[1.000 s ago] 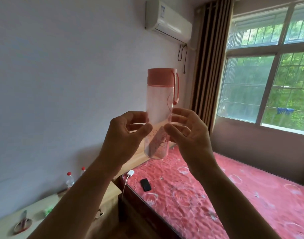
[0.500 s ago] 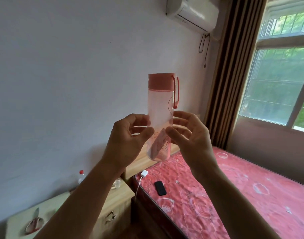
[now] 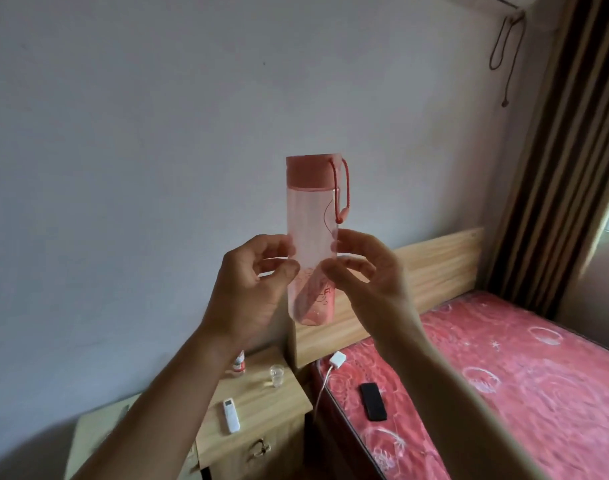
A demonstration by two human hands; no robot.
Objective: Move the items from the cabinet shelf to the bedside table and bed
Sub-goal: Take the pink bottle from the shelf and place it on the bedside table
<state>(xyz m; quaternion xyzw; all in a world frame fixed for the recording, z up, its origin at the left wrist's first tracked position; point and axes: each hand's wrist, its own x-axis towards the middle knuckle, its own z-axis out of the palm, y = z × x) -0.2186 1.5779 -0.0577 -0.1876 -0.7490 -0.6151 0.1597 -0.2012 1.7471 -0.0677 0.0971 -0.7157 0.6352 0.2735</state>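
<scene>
We held the translucent pink plastic bottle with pink cap [image 3: 310, 233] upright, mid-air, left hand [image 3: 251, 289] and right hand [image 3: 369, 282] each pinching its lower half.
Its upper half rose above the fingertips [image 3: 287, 273]; the light wooden bedside table [image 3: 268, 407] lay below them. Judgement: keep both pinches firm, lower it base first onto bare wood.

The tall cylindrical bottle of translucent pink plastic [image 3: 310, 220] is upright in the air with its solid pink cap [image 3: 309, 170] on. A pink cord loop [image 3: 341, 213] hangs down its right side, and red print marks its lower part. The left grip [image 3: 251, 289] and right grip [image 3: 372, 285] pinch it at mid-height from either side. Below stand the light wooden bedside bench [image 3: 268, 410] and, just beside it, the red-patterned bed [image 3: 521, 393].
</scene>
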